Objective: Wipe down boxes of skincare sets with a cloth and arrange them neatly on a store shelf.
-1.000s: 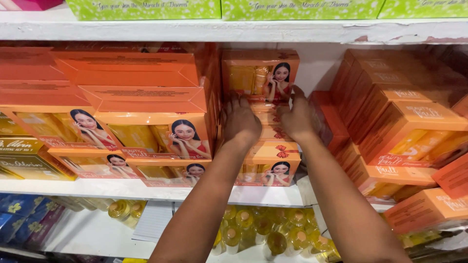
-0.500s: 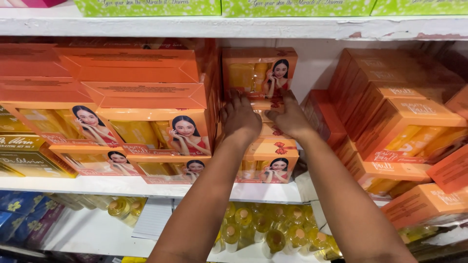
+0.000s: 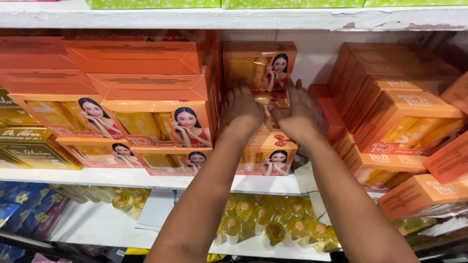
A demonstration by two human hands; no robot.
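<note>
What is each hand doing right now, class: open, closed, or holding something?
Left hand: open, fingers spread flat against the middle orange box.
Right hand: open, palm flat on the same box, gripping nothing.

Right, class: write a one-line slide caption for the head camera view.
Left hand and right hand press flat on the middle stack of orange gift boxes on a white shelf.

White shop shelves [image 3: 146,178], chipped paint

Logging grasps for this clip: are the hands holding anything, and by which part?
Both hands, left hand and right hand, lie palm-down on the middle orange box of the centre stack, at its front face. Whether the fingers actually grip it cannot be told.
</note>
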